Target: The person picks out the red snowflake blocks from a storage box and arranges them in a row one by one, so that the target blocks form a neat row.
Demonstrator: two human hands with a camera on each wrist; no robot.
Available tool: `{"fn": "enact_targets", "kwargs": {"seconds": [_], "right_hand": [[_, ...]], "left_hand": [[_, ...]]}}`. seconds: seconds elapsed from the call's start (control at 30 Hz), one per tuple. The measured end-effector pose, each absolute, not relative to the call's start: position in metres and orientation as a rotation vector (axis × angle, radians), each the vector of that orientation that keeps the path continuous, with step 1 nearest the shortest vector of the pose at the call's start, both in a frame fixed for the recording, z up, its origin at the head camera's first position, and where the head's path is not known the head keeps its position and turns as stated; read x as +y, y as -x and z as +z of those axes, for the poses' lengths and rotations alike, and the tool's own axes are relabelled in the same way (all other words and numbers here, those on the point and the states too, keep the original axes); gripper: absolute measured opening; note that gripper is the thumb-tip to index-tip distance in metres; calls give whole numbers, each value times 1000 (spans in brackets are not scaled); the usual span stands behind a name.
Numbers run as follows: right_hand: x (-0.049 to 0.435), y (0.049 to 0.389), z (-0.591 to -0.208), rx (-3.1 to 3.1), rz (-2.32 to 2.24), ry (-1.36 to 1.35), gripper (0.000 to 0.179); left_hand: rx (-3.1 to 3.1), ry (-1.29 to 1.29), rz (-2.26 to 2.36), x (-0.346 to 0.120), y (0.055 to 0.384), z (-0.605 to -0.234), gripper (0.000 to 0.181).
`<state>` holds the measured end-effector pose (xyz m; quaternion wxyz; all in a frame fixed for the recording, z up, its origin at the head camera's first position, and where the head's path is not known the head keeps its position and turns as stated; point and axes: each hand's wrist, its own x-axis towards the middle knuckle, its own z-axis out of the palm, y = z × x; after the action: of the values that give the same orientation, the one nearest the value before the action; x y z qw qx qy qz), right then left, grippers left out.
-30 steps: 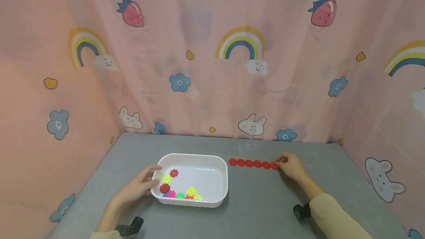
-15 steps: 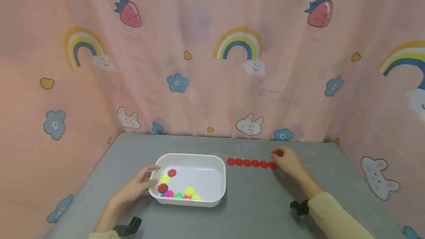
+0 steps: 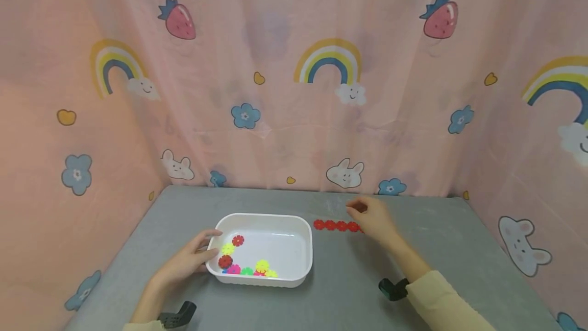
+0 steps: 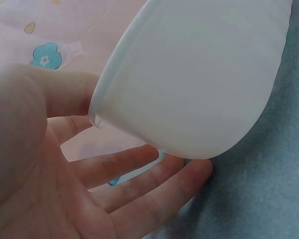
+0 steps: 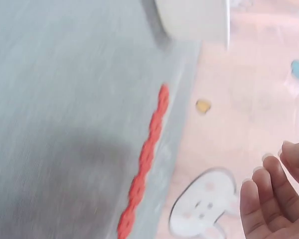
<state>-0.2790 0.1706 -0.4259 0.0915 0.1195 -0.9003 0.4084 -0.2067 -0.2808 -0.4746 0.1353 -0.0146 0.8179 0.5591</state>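
Note:
My left hand [image 3: 184,258] grips the left end of a white plastic tray [image 3: 300,281], its thumb at the rim and other fingers spread along the outer wall, as the left wrist view shows. Inside the tray lie several snowflake discs, among them a red one [image 3: 238,240], a yellow one [image 3: 228,249] and a green one [image 3: 247,271]. A straight row of red snowflake discs [image 3: 341,226] lies on the table right of the tray. Above the row's right part hovers my right hand [image 3: 374,221], fingers loosely bent and nothing between them; it hides the row's right end in the head view.
The grey table [image 3: 349,295] ends at the back and sides against a pink curtain [image 3: 275,157] printed with rainbows, rabbits and flowers. Dark wrist camera mounts [image 3: 393,289] stick out from both forearms.
My right hand has let go of the row's right-end red disc, lifted and moved left over the row. The left hand keeps its grip on the tray.

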Motion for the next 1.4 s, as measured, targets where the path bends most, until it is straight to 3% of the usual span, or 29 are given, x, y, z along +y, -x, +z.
{"fn": "enact_targets", "kwargs": {"seconds": [0.77, 1.4], "right_hand": [[48, 254, -428, -2589, 1430, -617, 5], [-32, 239, -448, -2758, 1558, -739, 16]], "left_hand": [[2384, 51, 1607, -281, 208, -476, 52], [2383, 55, 1592, -283, 208, -476, 52]]}}
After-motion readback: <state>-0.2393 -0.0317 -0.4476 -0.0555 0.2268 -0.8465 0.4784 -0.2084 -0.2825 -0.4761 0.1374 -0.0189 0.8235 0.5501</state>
